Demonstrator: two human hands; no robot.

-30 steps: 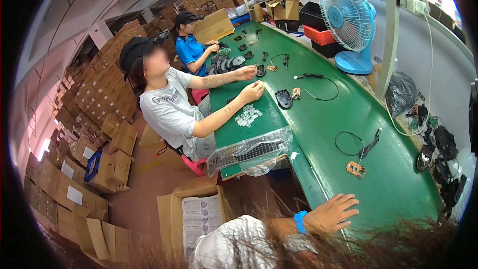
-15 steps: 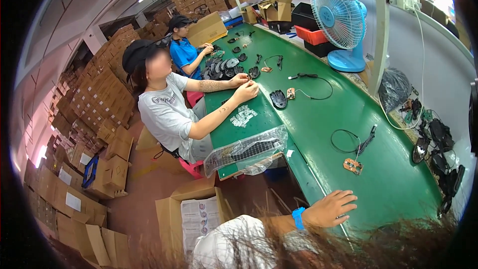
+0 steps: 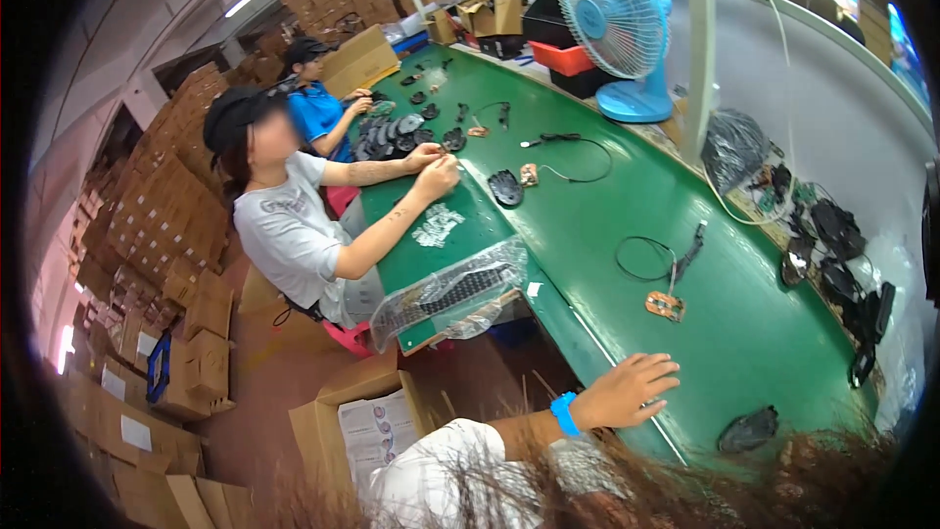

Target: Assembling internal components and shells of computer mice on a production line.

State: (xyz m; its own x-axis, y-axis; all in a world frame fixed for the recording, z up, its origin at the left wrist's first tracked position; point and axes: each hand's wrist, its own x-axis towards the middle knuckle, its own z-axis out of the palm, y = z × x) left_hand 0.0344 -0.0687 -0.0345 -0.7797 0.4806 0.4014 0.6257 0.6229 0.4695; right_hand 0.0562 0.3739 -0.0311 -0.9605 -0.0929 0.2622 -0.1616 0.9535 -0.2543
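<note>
- Green worktop [image 3: 774, 323] runs diagonally across the shop, cartons [image 3: 162, 176] piled far L, blue fan [image 3: 592, 15] by the far edge, and we're live at the near end.
- L hand [image 3: 630, 392], blue wristband [image 3: 565, 414] on, is at the worktop's near L side, palm down, fingers pointing R. Resting or just above the surface? Can't tell.
- Grip check: fingers loosely spread, nothing visibly pinched; whatever's under the palm is hidden.
- R hand's out of view, so no call on its grip; L is the nearer one as far as the pic shows.
- Key relation: orange PCB [image 3: 666, 306] lies just past the L fingertips, on the side away from the wearer and a touch R of the palm. Near, not touching.
- PCB's long axis is approx crosswise, w/ a slight tilt, roughly parallel to the fingers, so its near long edge faces the hand, imo the easy side to get at.
- Lead goes from the PCB's far side to a black cable [image 3: 689, 253], looped beyond; imo any pull on the board tugs that too.
- Also nr: black shell [image 3: 749, 429], R of the hand and closer to the wearer, long axis slanting lower L to upper R, well apart from the PCB.
- Farther up L, co-worker [image 3: 284, 225] in a pale tee has both hands together, past a plastic-wrapped keyboard [image 3: 446, 294].
</note>
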